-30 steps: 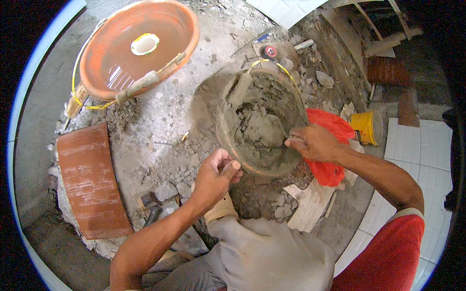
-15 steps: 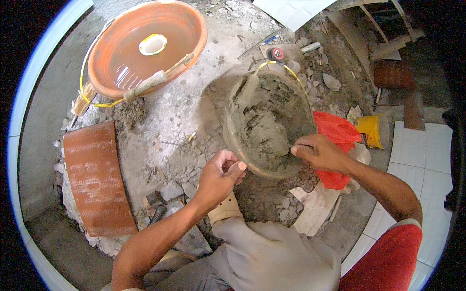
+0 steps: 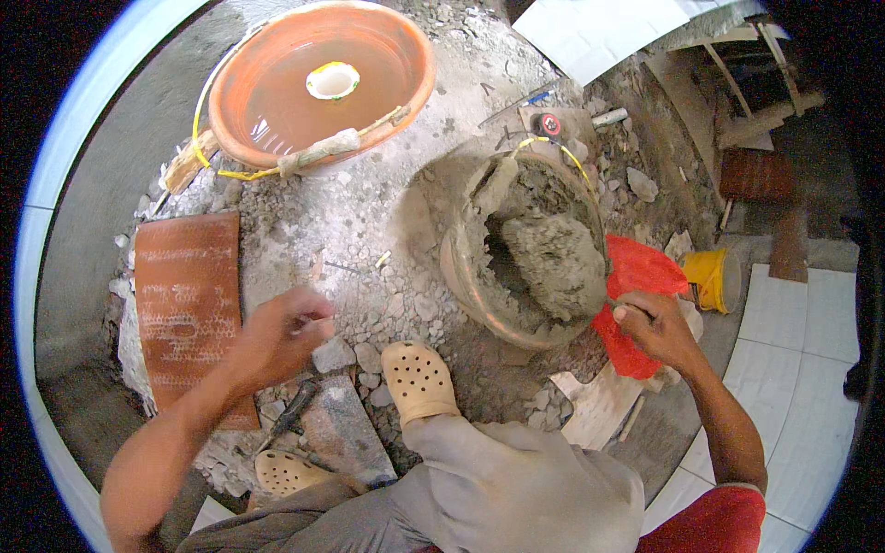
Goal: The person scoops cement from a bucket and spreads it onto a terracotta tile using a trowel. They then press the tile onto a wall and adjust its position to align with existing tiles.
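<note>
A bucket (image 3: pixel 466 276) of wet grey mortar (image 3: pixel 553 258) stands on the rubble in front of me, with a yellow-wrapped handle at its far side. At its right rim my right hand (image 3: pixel 656 330) is closed round what looks like a trowel handle; any blade is hidden under the heaped mortar. My left hand (image 3: pixel 284 339), smeared by motion, is off to the left above the ground, apart from the bucket. Its fingers look bent, and I cannot make out anything in them. Beside it lies a curved reddish-brown tile (image 3: pixel 187 304).
An orange basin (image 3: pixel 226 129) of muddy water with a small white bowl (image 3: pixel 333 81) stands far left. A red plastic bag (image 3: pixel 636 267) and a yellow pail (image 3: pixel 713 279) are right of the bucket. A dark-handled tool (image 3: pixel 295 407) lies near my beige clogs (image 3: pixel 419 382). White tiles (image 3: pixel 765 369) lie right.
My left hand has moved left, away from the bucket's near rim. My right hand has shifted right and down to outside the rim. The mortar is heaped toward the right, leaving a hollow at left.
</note>
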Available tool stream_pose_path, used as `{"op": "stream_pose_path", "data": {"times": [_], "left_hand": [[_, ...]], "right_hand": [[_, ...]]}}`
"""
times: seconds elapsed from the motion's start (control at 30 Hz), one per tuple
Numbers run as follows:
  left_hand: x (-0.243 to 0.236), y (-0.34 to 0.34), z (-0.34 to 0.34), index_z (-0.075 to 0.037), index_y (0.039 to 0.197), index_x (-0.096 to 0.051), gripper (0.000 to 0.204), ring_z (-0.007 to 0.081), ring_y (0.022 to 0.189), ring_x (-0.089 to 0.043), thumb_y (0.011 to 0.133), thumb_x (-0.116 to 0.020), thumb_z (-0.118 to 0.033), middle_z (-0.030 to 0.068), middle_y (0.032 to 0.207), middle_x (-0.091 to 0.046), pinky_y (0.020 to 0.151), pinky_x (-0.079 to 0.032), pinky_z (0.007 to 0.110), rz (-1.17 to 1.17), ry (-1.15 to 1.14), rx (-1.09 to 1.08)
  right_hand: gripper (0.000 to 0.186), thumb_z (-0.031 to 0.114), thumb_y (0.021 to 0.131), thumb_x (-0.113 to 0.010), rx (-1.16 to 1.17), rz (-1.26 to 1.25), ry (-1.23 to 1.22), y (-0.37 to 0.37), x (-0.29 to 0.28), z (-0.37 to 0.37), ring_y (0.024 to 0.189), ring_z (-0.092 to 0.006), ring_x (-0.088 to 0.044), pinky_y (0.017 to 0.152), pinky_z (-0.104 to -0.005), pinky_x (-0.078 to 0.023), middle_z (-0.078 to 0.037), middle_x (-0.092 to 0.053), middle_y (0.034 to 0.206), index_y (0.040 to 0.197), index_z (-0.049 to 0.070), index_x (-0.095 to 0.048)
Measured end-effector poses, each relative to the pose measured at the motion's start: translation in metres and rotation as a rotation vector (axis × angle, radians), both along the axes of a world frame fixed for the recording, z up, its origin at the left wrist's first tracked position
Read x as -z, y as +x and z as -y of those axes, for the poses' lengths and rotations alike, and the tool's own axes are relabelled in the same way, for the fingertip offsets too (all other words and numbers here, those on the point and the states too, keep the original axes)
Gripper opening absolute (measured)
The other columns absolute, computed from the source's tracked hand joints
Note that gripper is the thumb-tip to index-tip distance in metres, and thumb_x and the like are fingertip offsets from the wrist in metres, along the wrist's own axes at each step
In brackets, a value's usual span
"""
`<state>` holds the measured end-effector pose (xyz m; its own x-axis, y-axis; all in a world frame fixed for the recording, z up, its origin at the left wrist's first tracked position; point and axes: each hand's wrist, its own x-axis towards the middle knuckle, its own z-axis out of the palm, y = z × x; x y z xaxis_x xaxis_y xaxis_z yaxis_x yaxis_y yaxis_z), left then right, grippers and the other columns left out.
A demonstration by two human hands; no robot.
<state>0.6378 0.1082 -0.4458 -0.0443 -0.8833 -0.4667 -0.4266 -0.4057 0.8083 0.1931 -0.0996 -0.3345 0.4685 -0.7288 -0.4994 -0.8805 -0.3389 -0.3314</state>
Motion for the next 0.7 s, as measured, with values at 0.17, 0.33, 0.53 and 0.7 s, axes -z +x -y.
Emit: {"op": "stream_pose_path", "data": {"times": [0.17, 0.33, 0.53, 0.7], "left_hand": [[-0.016, 0.057, -0.091, -0.004, 0.105, -0.062, 0.016, 0.0158, 0.084, -0.059, 0.094, -0.064, -0.015, 0.0041, 0.09, -0.062, 0.076, -0.05, 0.032, 0.052, 0.101, -0.287], [0.028, 0.075, -0.207, -0.005, 0.107, -0.061, 0.018, 0.0107, 0.08, -0.056, 0.096, -0.062, -0.019, 0.002, 0.094, -0.059, 0.07, -0.049, 0.026, -0.1, 0.23, -0.81], [0.092, 0.042, -0.309, -0.001, 0.116, -0.055, 0.037, 0.015, 0.082, -0.057, 0.092, -0.067, -0.025, 0.008, 0.099, -0.061, 0.075, -0.05, 0.03, 0.387, -0.004, -1.436], [0.134, 0.022, -0.33, 0.006, 0.124, -0.046, 0.05, 0.0142, 0.081, -0.056, 0.092, -0.069, -0.024, 0.01, 0.098, -0.061, 0.073, -0.048, 0.031, 0.202, 0.111, -1.858]], "right_hand": [[0.029, 0.027, 0.091, -0.062, 0.084, 0.088, -0.14, -0.016, -0.017, -0.01, 0.077, -0.0177, -0.065, 0.071, -0.0324, -0.05, -0.01, -0.069, 0.084, 0.102, 0.001, -0.068], [0.032, 0.027, 0.089, -0.064, 0.067, 0.095, -0.102, 0.007, -0.039, -0.011, 0.088, -0.0183, -0.065, 0.078, -0.0327, -0.05, -0.01, -0.069, 0.093, 0.108, 0.002, -0.069], [0.034, 0.019, 0.087, -0.068, -0.065, 0.189, -0.173, 0.115, -0.039, -0.031, 0.102, -0.0247, -0.063, 0.094, -0.0359, -0.047, -0.014, -0.068, 0.112, 0.117, 0.003, -0.067], [0.033, 0.013, 0.085, -0.07, -0.484, 0.364, -0.183, 0.249, -0.009, -0.054, 0.1, -0.0272, -0.065, 0.093, -0.0368, -0.048, -0.016, -0.069, 0.109, 0.116, 0.001, -0.066]]}}
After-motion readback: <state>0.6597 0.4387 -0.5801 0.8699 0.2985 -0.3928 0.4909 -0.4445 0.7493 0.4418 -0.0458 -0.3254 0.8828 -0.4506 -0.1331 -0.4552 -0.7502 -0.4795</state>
